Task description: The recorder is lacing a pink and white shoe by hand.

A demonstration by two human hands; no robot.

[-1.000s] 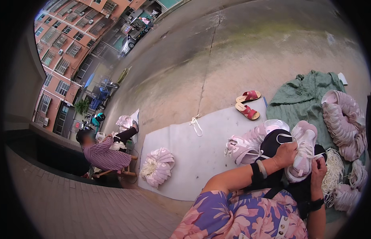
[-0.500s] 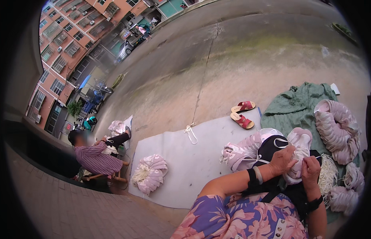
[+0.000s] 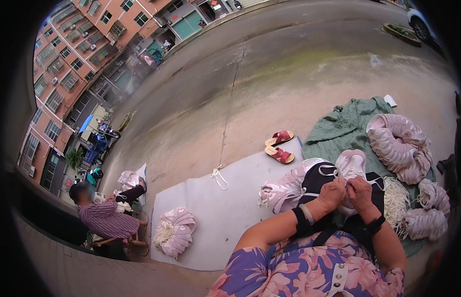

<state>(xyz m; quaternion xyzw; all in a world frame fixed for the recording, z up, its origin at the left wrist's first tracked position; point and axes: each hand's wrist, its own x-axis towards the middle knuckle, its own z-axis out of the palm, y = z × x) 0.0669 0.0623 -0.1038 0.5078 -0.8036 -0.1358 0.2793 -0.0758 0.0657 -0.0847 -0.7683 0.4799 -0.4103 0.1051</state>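
Note:
A pale pink-and-white sneaker lies on my lap over black cloth, toe pointing away from me. My left hand and my right hand meet over its lacing area, fingers bent and pinched close together. What lies between the fingertips is too small to make out. A white shoelace loops across the black cloth beside my left hand. To the left of my lap is a bundle of similar pink-white shoe pieces. A heap of white laces sits just right of my right hand.
A ring-shaped bundle of shoe pieces rests on green cloth, with smaller bundles nearer. Red sandals stand by a grey mat, which carries another bundle. A seated person works at far left.
My hands have drawn together over the sneaker; the right hand has come inward from its right side. My view has shifted, so the surroundings sit further left.

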